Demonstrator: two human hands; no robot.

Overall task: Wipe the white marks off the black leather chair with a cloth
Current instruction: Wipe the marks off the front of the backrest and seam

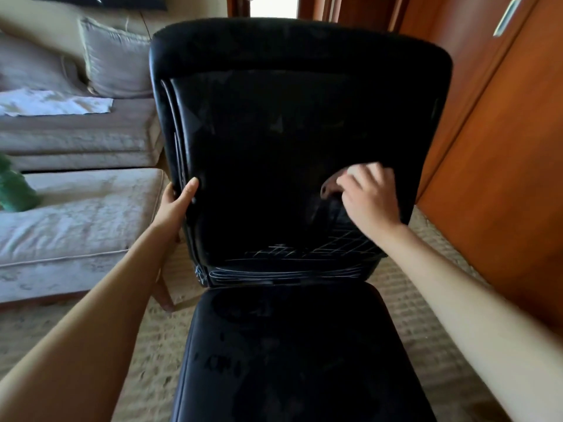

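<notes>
my left hand (178, 202) grips the side edge of the black chair (289, 117); my right hand (370, 197) curls its fingers (364, 175) round a dark cloth (330, 187) above white marks (335, 245).

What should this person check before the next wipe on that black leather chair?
1. Backrest steadied: the left hand grips its left edge. Ok.
2. Cloth in hand: the right hand holds a brownish cloth against the backrest. Ok.
3. Backrest clean: white grid lines show near its lower edge, below the cloth. Not ok.
4. Seat clean: faint pale smudges show on it. Not ok.
5. Cloth clean enough: blurred and mostly hidden by the hand. Cannot tell.
</notes>
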